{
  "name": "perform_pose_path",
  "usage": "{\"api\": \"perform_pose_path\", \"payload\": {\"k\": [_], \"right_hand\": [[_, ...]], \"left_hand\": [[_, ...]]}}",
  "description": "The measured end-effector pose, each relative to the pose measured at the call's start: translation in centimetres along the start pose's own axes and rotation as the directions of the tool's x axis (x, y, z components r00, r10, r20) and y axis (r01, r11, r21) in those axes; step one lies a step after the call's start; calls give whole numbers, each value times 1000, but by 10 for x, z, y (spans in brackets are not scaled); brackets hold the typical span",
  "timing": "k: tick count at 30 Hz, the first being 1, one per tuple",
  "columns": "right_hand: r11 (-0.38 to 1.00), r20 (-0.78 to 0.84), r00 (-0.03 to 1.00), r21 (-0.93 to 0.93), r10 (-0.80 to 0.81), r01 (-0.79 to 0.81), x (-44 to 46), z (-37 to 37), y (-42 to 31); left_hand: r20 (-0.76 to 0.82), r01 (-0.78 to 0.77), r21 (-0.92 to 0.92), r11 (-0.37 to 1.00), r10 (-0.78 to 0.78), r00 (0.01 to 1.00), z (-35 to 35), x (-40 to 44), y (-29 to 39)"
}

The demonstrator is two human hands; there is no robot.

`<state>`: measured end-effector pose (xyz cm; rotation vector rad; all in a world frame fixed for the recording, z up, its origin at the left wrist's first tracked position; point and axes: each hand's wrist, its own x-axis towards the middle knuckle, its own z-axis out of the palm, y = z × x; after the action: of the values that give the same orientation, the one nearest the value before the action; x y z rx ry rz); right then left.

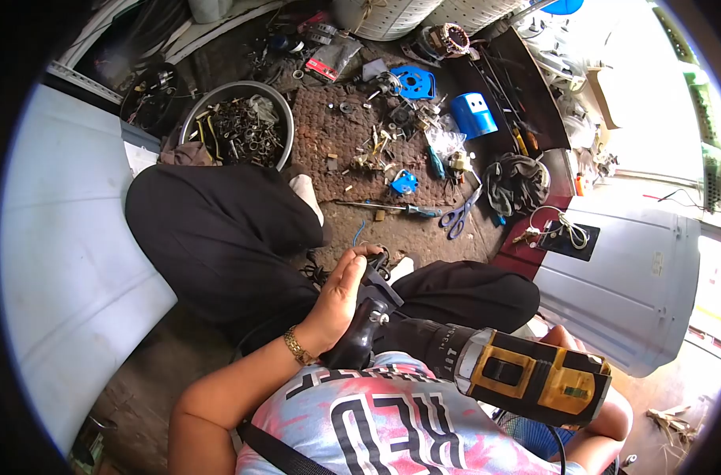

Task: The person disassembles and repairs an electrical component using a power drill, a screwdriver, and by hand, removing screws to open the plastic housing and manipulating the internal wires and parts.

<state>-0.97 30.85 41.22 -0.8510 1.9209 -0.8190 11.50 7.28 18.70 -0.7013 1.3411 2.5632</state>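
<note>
A yellow and black power drill (534,376) lies across in front of my chest, its numbered collar and chuck pointing left. Behind the drill body my right hand (565,339) shows only in part, closed at its handle side; the handle is hidden. My left hand (340,297), with a gold watch (298,346) at the wrist, is closed against a dark grey block-like part (382,286) in front of the chuck. Below that hand is a glossy black piece (364,328) with a small metal screw. Where these dark parts meet the chuck is unclear.
A metal basin (285,119) full of small metal parts stands ahead left. Loose parts, a blue housing (473,115), scissors (459,212) and a screwdriver (424,211) lie around a worn mat (317,131). White panels (67,261) flank my legs on both sides.
</note>
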Motion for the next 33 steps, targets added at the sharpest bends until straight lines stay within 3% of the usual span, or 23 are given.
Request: {"api": "perform_pose_path", "payload": {"k": [2, 3, 4, 9, 21, 27, 30, 31, 32, 33], "right_hand": [[994, -24, 1000, 111, 0, 3, 0, 4, 0], [989, -11, 999, -144, -39, 37, 6, -2, -13], [988, 5, 1000, -153, -27, 28, 7, -3, -14], [990, 60, 998, -142, -10, 18, 8, 0, -14], [986, 164, 986, -166, 14, 13, 19, 0, -21], [984, 226, 974, -179, 20, 21, 28, -2, -27], [997, 101, 994, -67, -36, 43, 24, -10, -19], [999, 65, 997, 1, -32, 32, 22, -16, -9], [998, -94, 996, -63, -3, -3, 17, -14, -7], [987, -184, 972, 101, 143, -126, 9, -14, 14]], "left_hand": [[-18, -42, 51, 998, 43, 999, 3, -2, 7], [-26, -64, 75, 995, 66, 998, 5, -3, 10], [-23, -50, 59, 997, 52, 998, 5, -3, 10], [-12, -53, 3, 999, 53, 999, 6, -3, 7], [36, -132, 143, 981, 128, 991, 10, -7, 10], [83, -151, 118, 981, 142, 986, 7, -3, 13], [58, -22, -16, 1000, 23, 998, 0, 2, 15], [1, -162, 132, 978, 163, 987, -3, 5, 18], [29, -43, 33, 999, 42, 999, -6, 0, 22], [67, 84, -60, 995, -80, 995, -6, -10, 28]]}}
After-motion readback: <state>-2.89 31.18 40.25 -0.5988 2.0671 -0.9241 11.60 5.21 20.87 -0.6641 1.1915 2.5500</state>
